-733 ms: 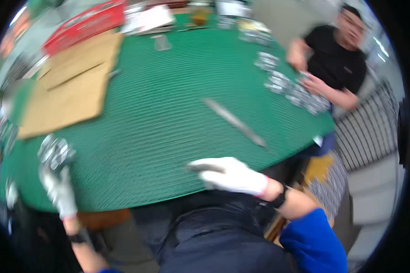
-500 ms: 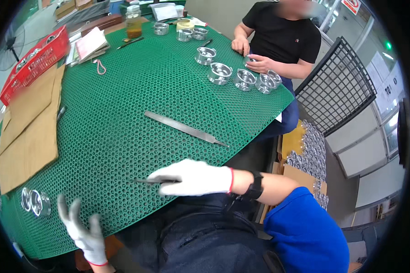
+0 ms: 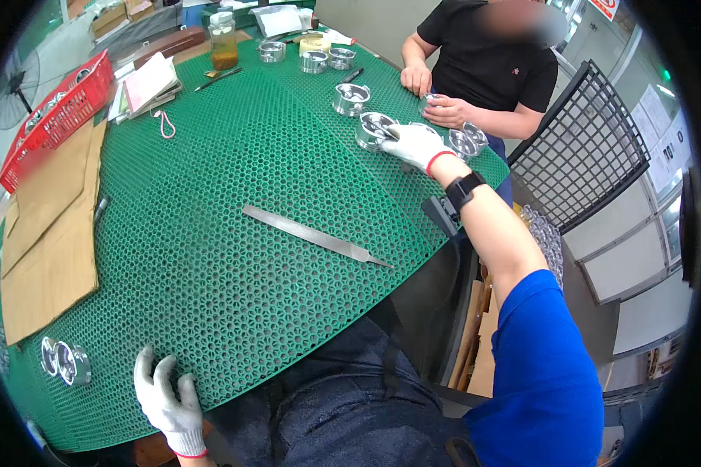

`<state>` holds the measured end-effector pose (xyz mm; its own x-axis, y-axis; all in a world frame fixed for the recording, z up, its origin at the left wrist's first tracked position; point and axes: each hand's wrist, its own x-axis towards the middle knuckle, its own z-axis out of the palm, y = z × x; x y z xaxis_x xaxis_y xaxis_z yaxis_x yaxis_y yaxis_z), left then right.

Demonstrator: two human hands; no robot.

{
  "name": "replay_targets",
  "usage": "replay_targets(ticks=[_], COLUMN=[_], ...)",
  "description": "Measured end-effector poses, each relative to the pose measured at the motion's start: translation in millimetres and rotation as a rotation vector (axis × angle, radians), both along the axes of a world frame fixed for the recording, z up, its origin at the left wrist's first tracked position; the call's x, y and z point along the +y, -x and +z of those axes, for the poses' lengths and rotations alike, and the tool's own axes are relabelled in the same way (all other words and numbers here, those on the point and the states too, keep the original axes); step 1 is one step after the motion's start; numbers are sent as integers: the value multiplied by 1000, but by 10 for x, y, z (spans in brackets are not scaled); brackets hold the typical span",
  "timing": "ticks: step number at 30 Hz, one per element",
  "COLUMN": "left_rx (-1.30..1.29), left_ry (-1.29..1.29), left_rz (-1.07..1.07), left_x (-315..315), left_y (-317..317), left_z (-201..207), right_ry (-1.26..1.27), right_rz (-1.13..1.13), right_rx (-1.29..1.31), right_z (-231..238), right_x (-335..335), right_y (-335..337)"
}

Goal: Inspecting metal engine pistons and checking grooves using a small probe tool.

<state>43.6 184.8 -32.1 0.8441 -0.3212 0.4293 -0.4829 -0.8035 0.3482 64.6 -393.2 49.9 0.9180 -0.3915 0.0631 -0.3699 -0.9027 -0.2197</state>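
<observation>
My right hand (image 3: 413,146), in a white glove, reaches to the far right of the green mat (image 3: 210,272). Its fingers close at the near-right rim of a shiny round metal housing (image 3: 372,129). Whether a thin dark tool is still in that hand, I cannot make out. My left hand (image 3: 170,398), also gloved, rests at the mat's near edge, open with fingers apart and nothing in it. Two more metal housings (image 3: 73,364) stand to its left. A flat file (image 3: 308,233) lies in the middle of the mat.
Across the table a person in black (image 3: 491,70) holds a metal housing. Several housings (image 3: 352,98) stand near them. Cardboard (image 3: 54,241), a red basket (image 3: 58,117), papers (image 3: 149,82) and a jar (image 3: 223,43) line the left and back. A mesh chair (image 3: 580,148) stands right.
My right hand has moved from the near edge up to the metal housings at the far right; the thin dark tool seen in it no longer shows clearly. My left hand has shifted slightly right.
</observation>
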Motion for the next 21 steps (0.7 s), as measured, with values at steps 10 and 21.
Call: replay_targets(ticks=[10, 21], left_rx=[-52, -34], left_ry=[-41, 258], left_rz=[-3, -195], left_x=[112, -107], left_y=[146, 181], left_z=[98, 212], right_ry=[92, -127], right_rz=[104, 1202], right_rx=[-100, -170], right_z=[-91, -198], right_x=[602, 3044], right_y=[154, -11])
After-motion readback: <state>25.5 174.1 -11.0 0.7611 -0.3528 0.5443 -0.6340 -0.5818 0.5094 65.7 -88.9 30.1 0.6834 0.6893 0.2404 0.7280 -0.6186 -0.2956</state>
